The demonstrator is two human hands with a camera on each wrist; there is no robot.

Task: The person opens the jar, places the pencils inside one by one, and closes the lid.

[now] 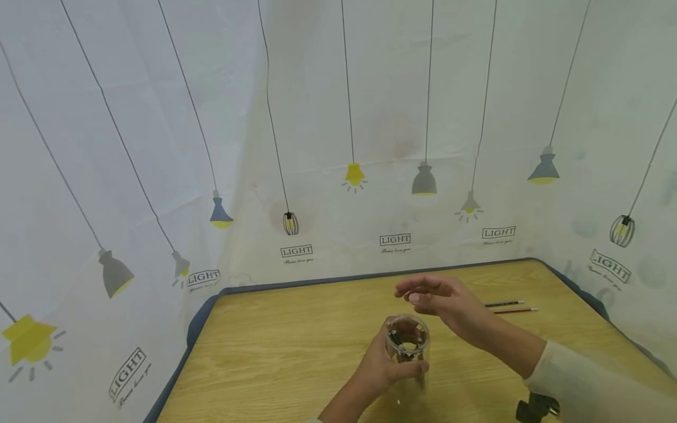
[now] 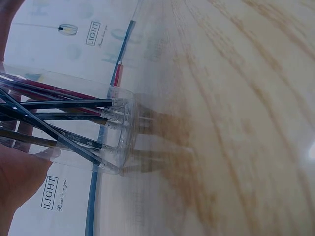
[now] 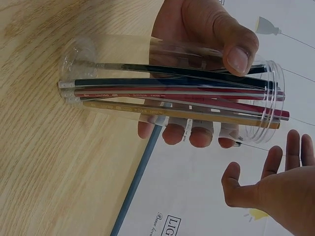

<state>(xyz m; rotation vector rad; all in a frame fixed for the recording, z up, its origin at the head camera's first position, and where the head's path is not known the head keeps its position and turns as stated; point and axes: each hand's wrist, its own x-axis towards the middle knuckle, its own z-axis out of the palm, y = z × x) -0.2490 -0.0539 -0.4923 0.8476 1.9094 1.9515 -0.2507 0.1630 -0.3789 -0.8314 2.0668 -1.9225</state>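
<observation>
My left hand (image 1: 376, 367) grips a clear plastic jar (image 1: 408, 322) round its side, thumb across the front. In the right wrist view the jar (image 3: 110, 46) has a threaded, uncovered mouth, and several pencils (image 3: 177, 93) in black, red and yellow stand inside it. The left wrist view shows the pencils' (image 2: 64, 104) pale ends against the jar's base, close to the tabletop. Above and right of the mouth hovers my right hand (image 1: 446, 299), its fingers extended and slightly bent, with nothing in them.
Two loose pencils, one black (image 1: 505, 304) and one red (image 1: 515, 310), lie on the wooden table (image 1: 275, 335) behind the right forearm. Pale curtains (image 1: 328, 117) printed with lamps hang round the table's back and sides.
</observation>
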